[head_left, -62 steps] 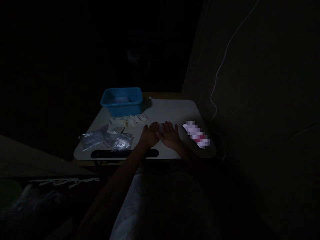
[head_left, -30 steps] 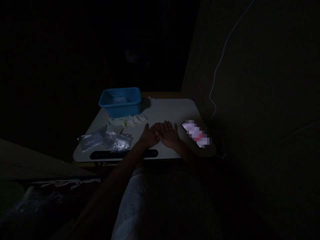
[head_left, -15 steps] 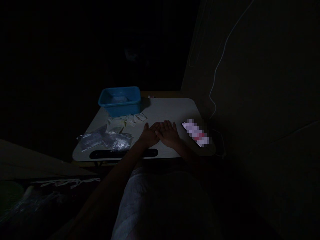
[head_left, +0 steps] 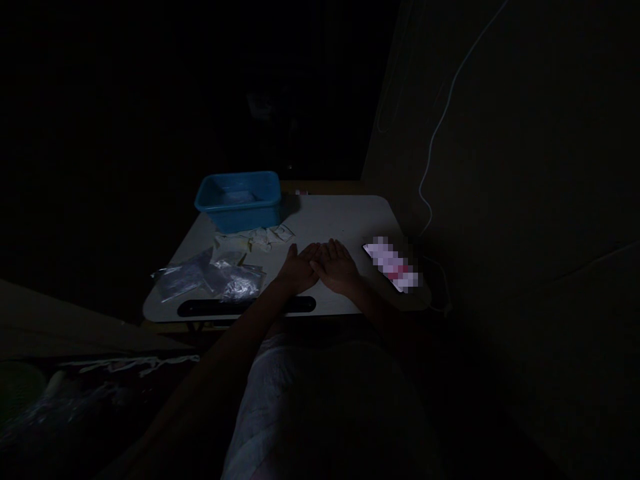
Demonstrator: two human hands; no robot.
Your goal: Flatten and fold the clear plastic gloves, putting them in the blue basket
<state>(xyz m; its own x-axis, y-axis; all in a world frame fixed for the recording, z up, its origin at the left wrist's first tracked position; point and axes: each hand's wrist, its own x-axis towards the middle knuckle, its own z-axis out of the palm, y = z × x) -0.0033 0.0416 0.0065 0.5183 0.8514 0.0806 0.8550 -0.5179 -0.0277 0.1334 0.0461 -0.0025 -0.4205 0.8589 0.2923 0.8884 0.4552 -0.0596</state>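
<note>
My left hand [head_left: 299, 269] and my right hand [head_left: 337, 267] are side by side, palms up, over the front of a small white table [head_left: 345, 217]. Their inner edges touch, and the fingers stretch out flat with nothing on them that I can make out. To the right of my right hand lies a phone [head_left: 390, 265] with a lit, blurred screen. Left of my left hand are clear plastic bags [head_left: 240, 283] and crumpled pale paper or wrappers [head_left: 267, 236].
A blue plastic basin [head_left: 245, 212] stands at the table's back left, with something pale inside. A black slotted strip [head_left: 210, 307] runs along the front edge. A white cable [head_left: 439, 127] hangs along the right wall. The surroundings are very dark.
My right thumb has lowered from pointing up to lie in line with the palm. Otherwise both hands stay in place; the view has shifted very slightly.
</note>
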